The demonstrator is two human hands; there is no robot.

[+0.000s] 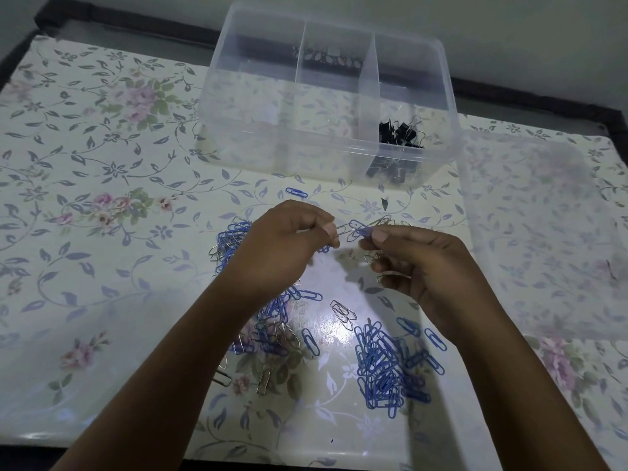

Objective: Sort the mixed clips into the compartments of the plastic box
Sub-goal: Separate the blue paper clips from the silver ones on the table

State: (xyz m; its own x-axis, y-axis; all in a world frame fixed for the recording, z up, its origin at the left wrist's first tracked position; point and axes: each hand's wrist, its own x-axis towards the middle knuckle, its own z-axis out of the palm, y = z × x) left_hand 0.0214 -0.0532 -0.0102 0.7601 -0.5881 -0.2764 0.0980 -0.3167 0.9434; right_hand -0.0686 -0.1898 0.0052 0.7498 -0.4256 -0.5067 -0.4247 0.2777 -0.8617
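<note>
Clips sit pinched between left hand and right hand.

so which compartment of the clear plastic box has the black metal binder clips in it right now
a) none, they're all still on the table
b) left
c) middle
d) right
d: the black metal binder clips lie in the right-hand compartment of the clear plastic box, and no clips show in the left or middle compartment.
</note>
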